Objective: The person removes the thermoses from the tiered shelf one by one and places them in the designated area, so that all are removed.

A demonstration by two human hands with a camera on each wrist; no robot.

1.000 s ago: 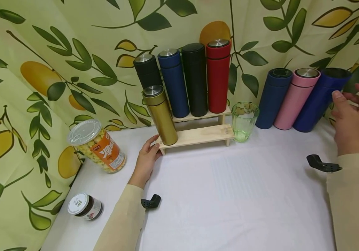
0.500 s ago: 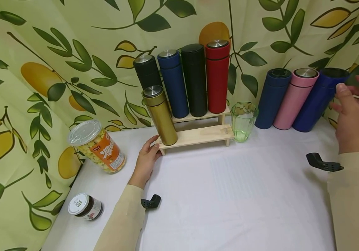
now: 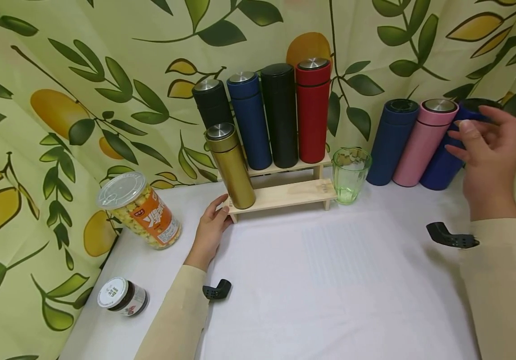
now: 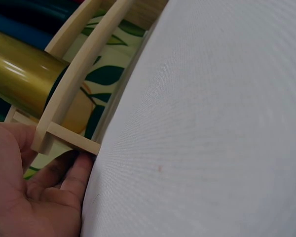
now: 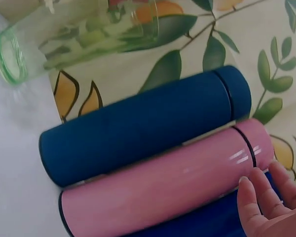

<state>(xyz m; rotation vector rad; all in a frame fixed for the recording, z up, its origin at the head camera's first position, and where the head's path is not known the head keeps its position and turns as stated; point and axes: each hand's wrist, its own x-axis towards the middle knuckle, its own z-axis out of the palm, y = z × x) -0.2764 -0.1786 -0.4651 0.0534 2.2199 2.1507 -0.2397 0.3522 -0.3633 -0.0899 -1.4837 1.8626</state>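
While left hand [image 3: 206,234] grips left end of front wooden shelf [image 3: 287,196], right hand [image 3: 489,160], fingers parted, empty, hovers just before upright royal-blue flask [image 3: 439,167], right of pink flask [image 3: 425,145]; nearer hand, contact unclear.

The right grip [image 5: 272,205] — fingers parted, slightly bent — covers part of a royal-blue bottle [image 5: 197,217], near the cap of a pink bottle [image 5: 163,185]; beyond are a dark-blue bottle [image 5: 143,128] and green glass [image 5: 79,42].

The rack [image 3: 289,194] is smooth wood, the pink flask [image 5: 163,182] glossy, the navy flask [image 5: 143,123] matt, the tablecloth [image 3: 330,305] woven.
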